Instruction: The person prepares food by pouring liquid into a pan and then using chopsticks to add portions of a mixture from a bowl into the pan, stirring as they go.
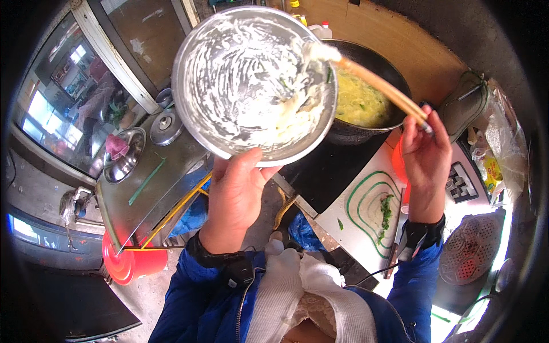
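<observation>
My left hand [236,195] grips the near rim of a metal mixing bowl [257,85], thumb over the edge. The bowl is tipped towards me, and streaks of pale, sticky batter [296,115] coat its inside. Between the fingers of my right hand [426,158] is a pair of wooden chopsticks [381,88]. A lump of batter [324,52] clings to their far ends at the bowl's right rim. Behind and partly hidden by the bowl stands a dark wok [396,81] holding yellow soup [360,103] with green bits.
On the right counter, a cutting board [364,206] bears chopped greens [385,216], with a knife [392,253] beside it. A perforated steamer plate [472,248] lies farther right. At left are pot lids [166,126], a pink cloth [117,145] and a red bucket [137,263].
</observation>
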The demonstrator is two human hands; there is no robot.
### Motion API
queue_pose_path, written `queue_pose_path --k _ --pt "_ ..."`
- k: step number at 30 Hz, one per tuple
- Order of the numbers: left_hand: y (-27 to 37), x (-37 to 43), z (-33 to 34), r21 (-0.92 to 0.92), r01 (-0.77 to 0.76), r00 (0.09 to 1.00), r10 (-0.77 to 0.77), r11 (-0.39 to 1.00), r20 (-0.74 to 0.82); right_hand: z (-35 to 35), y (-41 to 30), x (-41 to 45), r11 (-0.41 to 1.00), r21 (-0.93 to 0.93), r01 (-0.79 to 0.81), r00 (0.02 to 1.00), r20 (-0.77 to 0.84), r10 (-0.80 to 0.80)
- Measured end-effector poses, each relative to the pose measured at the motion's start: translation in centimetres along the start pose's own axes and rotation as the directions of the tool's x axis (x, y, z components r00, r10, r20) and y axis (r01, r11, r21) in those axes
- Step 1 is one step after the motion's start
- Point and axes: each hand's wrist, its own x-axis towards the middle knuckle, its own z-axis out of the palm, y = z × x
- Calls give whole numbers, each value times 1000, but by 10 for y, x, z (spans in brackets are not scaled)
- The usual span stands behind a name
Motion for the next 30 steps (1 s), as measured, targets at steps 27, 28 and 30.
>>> queue_pose_path --k 27,28,30 --pt "-3 15 -11 -62 15 1000 -14 998 17 -4 -58 48 269 -951 151 966 84 -245" --pt "-7 17 -10 -36 4 1000 -3 999 13 2 -60 38 268 -939 215 930 114 -349" --pt "-15 18 -6 -15 -12 1000 12 1000 8 8 -57 19 287 -880 378 848 204 -488"
